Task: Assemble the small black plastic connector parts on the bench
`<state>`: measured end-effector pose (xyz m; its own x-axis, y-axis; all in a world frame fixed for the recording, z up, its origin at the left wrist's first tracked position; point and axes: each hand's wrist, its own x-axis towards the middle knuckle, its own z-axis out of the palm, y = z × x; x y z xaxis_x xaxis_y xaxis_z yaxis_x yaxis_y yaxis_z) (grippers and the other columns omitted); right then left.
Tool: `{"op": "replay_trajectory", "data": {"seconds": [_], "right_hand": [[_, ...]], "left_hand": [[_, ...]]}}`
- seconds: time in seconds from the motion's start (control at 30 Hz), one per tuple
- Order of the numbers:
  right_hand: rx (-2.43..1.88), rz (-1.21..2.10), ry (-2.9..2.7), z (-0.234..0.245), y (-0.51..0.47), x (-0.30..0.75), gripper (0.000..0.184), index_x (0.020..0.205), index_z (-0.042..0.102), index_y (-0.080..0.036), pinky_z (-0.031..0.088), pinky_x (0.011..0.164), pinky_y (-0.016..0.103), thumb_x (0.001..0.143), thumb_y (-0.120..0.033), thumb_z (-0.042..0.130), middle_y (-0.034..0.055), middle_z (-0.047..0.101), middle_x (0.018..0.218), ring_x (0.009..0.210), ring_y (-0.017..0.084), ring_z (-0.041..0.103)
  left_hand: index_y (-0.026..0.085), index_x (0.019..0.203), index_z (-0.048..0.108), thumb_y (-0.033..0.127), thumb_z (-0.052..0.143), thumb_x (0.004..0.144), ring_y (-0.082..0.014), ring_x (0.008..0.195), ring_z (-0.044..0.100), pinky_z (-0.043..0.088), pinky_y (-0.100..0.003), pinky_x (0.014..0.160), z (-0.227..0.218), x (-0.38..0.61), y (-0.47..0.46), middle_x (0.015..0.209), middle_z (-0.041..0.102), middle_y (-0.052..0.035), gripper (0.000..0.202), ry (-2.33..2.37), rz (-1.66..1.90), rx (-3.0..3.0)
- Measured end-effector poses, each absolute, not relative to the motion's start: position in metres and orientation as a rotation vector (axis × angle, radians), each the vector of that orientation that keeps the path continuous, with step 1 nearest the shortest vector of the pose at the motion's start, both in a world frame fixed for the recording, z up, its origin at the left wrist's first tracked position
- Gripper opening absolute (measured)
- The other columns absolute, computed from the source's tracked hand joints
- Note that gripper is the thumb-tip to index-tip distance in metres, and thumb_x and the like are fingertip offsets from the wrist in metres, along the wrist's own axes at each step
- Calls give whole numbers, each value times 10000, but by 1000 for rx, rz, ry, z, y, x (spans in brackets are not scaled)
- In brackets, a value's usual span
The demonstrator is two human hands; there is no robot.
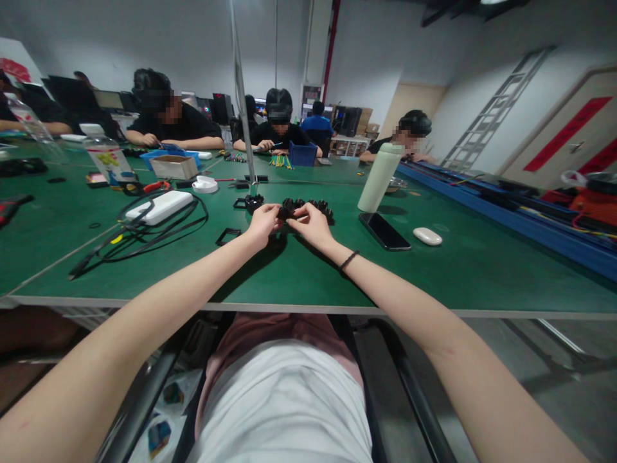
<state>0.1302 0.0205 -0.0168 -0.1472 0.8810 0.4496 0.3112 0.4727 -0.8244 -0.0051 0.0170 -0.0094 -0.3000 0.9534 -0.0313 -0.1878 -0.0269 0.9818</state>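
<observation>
The left hand and right hand are together, both pinched on a small black part on the bench — a row of black parts just beyond them — mid-fitting, I'd judge, wanting steady fingertip alignment.

The table lies bare along its near edge. Toward the left edge sprawl cables and a white box; rightward a phone and bottle; farther back, black parts.
</observation>
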Motion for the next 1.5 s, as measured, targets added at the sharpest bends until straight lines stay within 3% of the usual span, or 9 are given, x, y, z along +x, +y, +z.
{"op": "replay_trajectory", "data": {"seconds": [0.77,1.1,1.5], "right_hand": [[-1075,642,-1783,-16,22,129,172,770,547,-182,524,706,293,694,-187,700,-9,658,794,715,141,662],[-1076,635,-1867,-19,24,130,137,778,585,-173,532,751,313,695,-174,694,8,672,832,757,151,660],[-1068,622,-1880,-19,24,130,123,818,608,-162,529,810,325,710,-115,646,25,682,878,800,146,658]], "left_hand": [[138,799,561,115,514,875,-100,515,604,538,-256,615,-2,1,9,681,611,-14,92,1179,1462,798],[122,795,598,56,520,811,-87,525,585,535,-256,641,-7,-3,15,682,614,-12,103,1194,1512,853],[130,871,647,68,506,813,-89,534,524,423,-220,540,-3,-4,12,709,589,-9,164,1402,1510,978]]}}
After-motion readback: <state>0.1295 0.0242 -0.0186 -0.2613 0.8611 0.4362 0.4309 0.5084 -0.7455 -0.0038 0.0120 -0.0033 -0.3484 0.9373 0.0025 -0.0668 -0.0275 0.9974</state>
